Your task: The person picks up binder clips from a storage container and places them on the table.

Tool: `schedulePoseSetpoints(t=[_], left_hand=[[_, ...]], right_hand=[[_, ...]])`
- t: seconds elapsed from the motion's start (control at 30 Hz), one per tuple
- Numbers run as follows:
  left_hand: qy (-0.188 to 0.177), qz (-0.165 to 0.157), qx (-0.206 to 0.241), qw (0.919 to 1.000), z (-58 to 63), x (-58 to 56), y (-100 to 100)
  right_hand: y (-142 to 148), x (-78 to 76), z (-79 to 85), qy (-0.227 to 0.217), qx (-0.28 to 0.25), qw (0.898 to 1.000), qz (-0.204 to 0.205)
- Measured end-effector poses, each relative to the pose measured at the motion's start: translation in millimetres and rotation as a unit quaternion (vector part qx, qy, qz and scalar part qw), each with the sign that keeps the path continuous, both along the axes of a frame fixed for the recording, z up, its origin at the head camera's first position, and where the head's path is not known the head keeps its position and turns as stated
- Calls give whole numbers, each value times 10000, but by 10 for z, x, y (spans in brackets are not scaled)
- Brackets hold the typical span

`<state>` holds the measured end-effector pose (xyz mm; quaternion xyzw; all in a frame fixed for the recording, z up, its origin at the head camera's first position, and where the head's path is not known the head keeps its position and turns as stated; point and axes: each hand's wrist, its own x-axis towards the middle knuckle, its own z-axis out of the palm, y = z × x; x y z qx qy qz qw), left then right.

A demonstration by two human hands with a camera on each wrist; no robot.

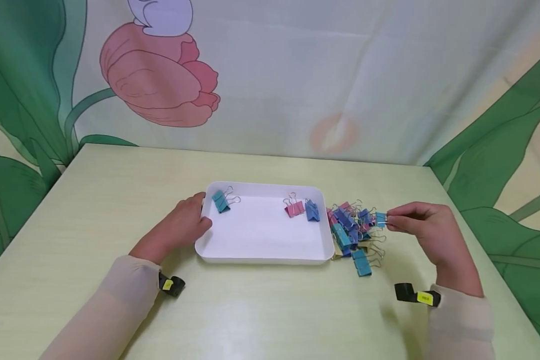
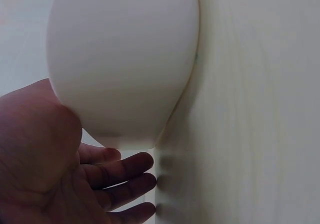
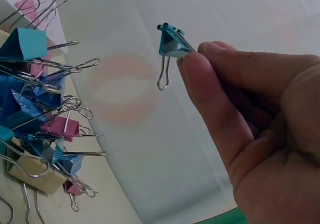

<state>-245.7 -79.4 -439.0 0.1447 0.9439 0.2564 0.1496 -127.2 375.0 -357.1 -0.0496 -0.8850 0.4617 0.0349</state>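
Note:
My left hand (image 1: 185,221) grips the left end of a shallow white tray (image 1: 265,259), its thumb at the rim. In the left wrist view the fingers of the left hand (image 2: 55,159) lie along the tray's outer wall (image 2: 125,68), close to the table. Thumb and index finger of my right hand (image 1: 425,227) pinch a small teal binder clip (image 3: 172,42) by one wire handle; in the right wrist view it hangs apart from the pile. Inside the tray are a teal binder clip (image 1: 221,201), a pink binder clip (image 1: 294,208) and a blue binder clip (image 1: 312,210).
Against the tray's right side lies a heap of mixed binder clips (image 1: 348,227), blue, teal, pink and yellowish. A larger teal clip (image 1: 361,263) lies at its near edge. The pale table (image 1: 270,310) ends at a printed curtain (image 1: 270,90) behind.

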Motion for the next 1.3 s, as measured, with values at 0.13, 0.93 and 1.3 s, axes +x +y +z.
schedulePoseSetpoints(t=[0.13,0.93,1.3], left_hand=[[25,-1,43,10000,4,7,-39],[57,-70,60,9999,11,11,-41],[12,-70,64,10000,20,0,8]], right_hand=[[-21,-53,-34,-423,293,9987,-21],[-203,-171,-173,-1179,2053,9708,391],[-217,-114,-97,-1055,2107,9714,287]])
